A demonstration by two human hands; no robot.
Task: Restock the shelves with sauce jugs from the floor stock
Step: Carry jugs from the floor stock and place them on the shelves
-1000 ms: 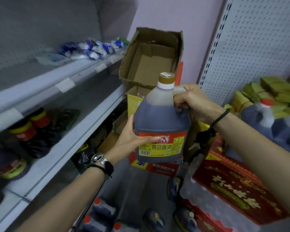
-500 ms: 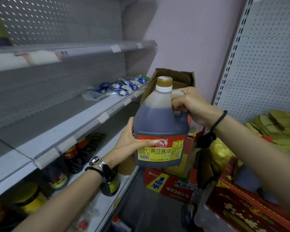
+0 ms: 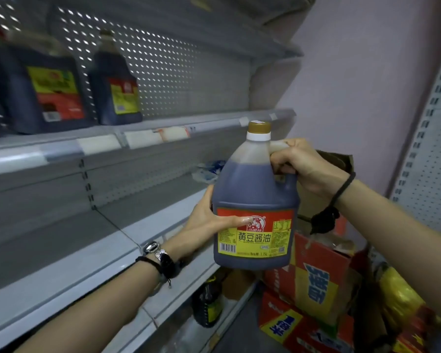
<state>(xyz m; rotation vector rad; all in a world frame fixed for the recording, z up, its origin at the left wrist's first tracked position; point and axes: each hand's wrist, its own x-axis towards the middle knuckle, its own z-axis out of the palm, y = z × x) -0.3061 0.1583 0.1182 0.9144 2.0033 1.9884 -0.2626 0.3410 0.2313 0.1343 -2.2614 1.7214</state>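
With the right hand (image 3: 303, 166) gripping its handle and the left hand (image 3: 209, 220) clasping its side, the jug (image 3: 255, 200) could clip the shelf (image 3: 214, 123) edge.

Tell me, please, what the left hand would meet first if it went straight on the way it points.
The dark brown plastic sauce jug with the red-and-yellow label: the left hand cups its side, thumb across the label, so no free way lies ahead.

Glossy plastic jug (image 3: 255, 189); matt perforated metal shelving (image 3: 163, 72); worn cardboard boxes (image 3: 316, 276)
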